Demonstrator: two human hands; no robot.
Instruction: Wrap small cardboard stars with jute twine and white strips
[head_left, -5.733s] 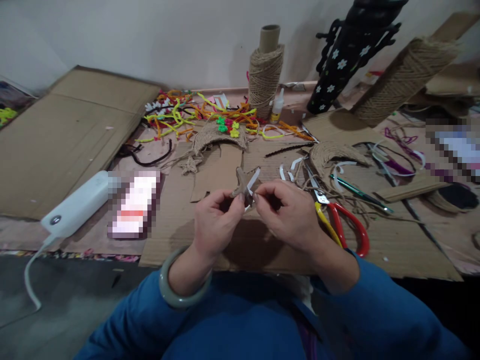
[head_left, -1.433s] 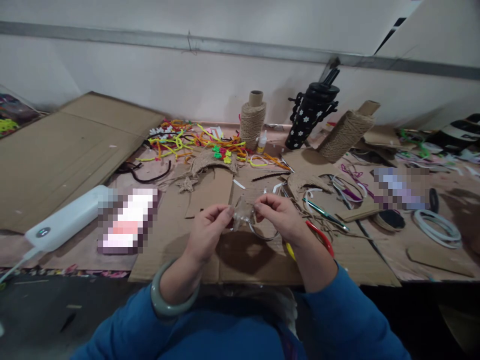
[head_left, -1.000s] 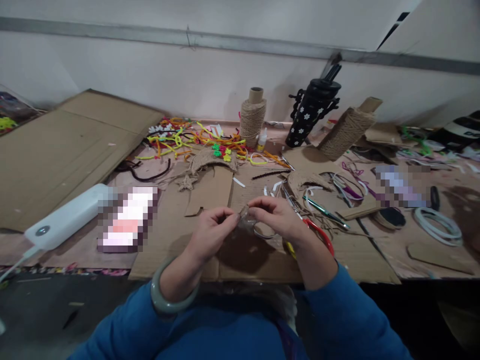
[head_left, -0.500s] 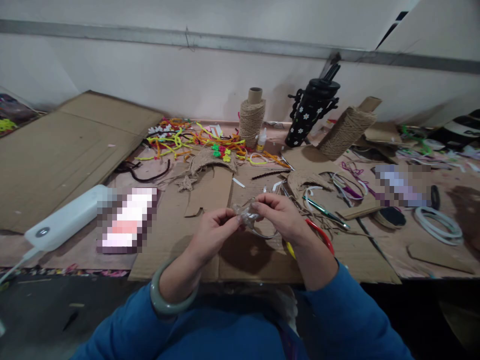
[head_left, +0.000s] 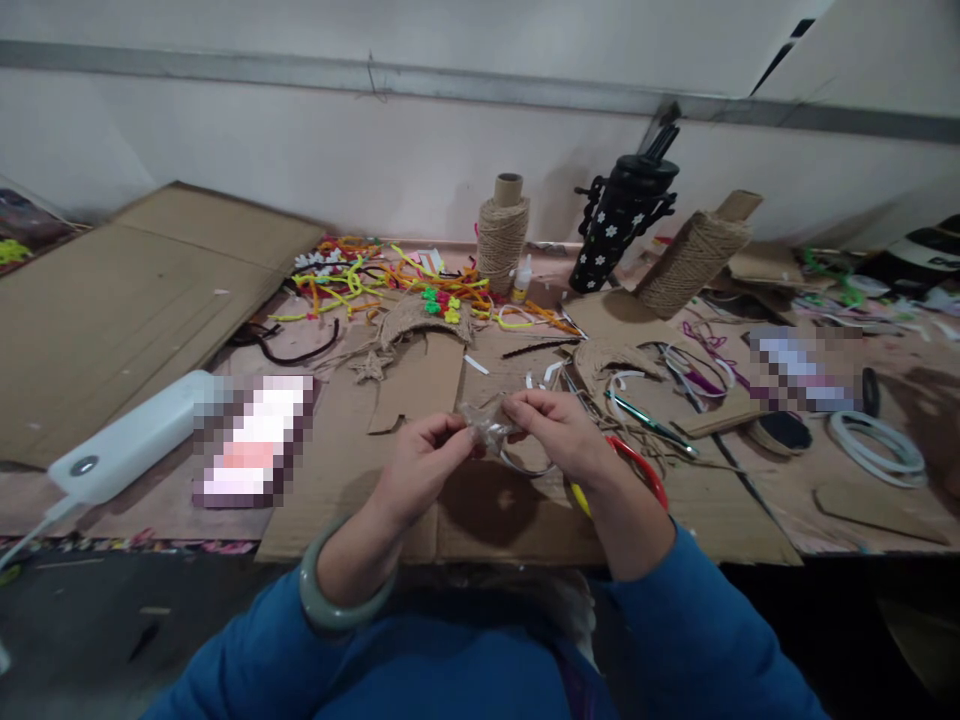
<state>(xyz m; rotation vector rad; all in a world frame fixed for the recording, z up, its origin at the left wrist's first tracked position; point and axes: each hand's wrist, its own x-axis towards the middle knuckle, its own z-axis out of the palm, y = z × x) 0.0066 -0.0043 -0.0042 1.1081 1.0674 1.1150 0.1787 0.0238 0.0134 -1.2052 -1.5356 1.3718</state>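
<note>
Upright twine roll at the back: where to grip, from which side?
Probably the bare cardboard core, from above: the twine roll stands upright, its core rises clear of the winding, and a small bottle and fuzzy strips crowd its base.

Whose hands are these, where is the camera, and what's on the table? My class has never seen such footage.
There's no machine: a person's bare left hand and right hand hold a shiny see-through piece; exactly what it is, I can't tell. The camera is worn on that person's head, looking forward and down. Beneath the hands lies a cardboard sheet with partly hidden scissors. Farther back are two crescents wrapped in twine, colourful fuzzy stems and an upright twine spool.
</note>
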